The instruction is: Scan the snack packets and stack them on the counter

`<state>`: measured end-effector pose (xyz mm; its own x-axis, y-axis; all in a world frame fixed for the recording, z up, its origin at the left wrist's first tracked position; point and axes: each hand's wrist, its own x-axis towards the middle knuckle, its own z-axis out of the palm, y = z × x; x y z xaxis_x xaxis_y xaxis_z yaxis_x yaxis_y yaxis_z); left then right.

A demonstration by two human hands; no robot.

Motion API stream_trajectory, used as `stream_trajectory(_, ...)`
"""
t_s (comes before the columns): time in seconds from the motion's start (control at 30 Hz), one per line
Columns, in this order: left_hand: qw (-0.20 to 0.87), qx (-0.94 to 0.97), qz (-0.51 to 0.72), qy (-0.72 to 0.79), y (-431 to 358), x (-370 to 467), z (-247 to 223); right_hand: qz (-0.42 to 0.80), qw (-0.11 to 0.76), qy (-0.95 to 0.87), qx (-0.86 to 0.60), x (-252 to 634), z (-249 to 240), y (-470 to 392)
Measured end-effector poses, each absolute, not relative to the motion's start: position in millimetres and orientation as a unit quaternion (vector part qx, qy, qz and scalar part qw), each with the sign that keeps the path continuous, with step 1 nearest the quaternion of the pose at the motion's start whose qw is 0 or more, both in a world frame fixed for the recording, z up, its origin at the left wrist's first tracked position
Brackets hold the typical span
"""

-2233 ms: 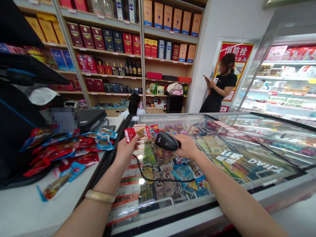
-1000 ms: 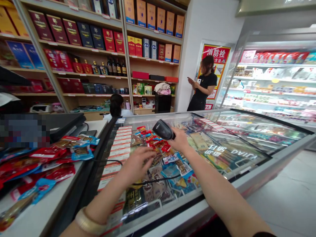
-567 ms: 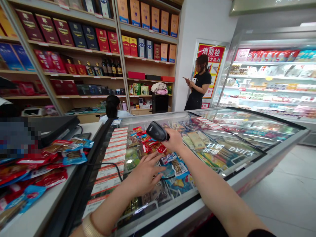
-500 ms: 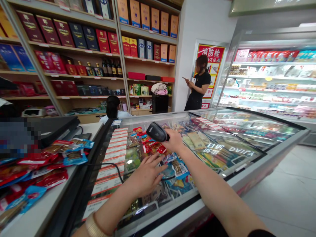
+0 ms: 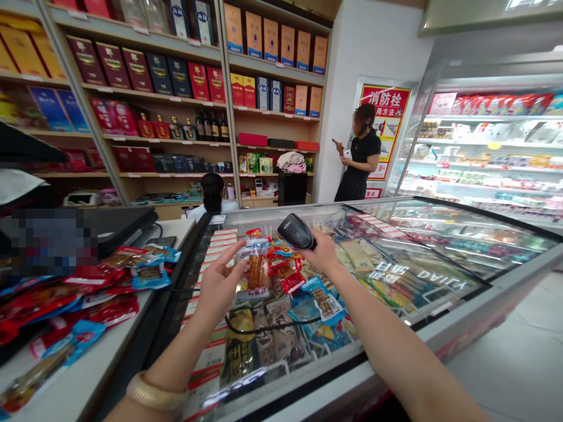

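"Left hand [image 5: 219,284]: fingers [image 5: 226,257] pinching the snack packet [image 5: 256,268] by its nine-o'clock edge, above the freezer glass [image 5: 308,366]!"

"And the right?"

"Right hand [image 5: 323,253], its fingers wrapped round the black scanner [image 5: 295,231], at two o'clock from that packet!"

"Around them?"

"A blue-ended packet [image 5: 324,300] on the glass at four o'clock, a heap of packets [image 5: 99,276] on the surface [image 5: 90,375] at nine!"
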<state>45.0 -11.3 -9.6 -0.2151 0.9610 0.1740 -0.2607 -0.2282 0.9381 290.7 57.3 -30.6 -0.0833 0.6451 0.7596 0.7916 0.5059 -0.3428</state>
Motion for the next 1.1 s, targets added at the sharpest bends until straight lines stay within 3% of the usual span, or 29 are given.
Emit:
stream_trajectory(0.37,0.504,0.298,0.734,0.345,2.9,25.2,-2.1,-0.1,0.464,-0.781,-0.405,275.2,-28.9,46.9)
stream_trajectory(0.57,0.596,0.204,0.707,0.321,4.7,12.9,1.6,-0.099,0.46,-0.802,-0.368,269.0,-24.7,39.1)
stream_trajectory(0.73,0.719,0.154,0.649,0.198,-0.8,2.5,2.3,-0.085,0.46,-0.825,-0.316,263.8,-24.2,34.6)
stream_trajectory(1.1,0.752,0.162,0.616,0.172,-8.6,11.2,8.9,-0.041,0.412,-0.874,-0.253,253.5,-21.0,23.6)
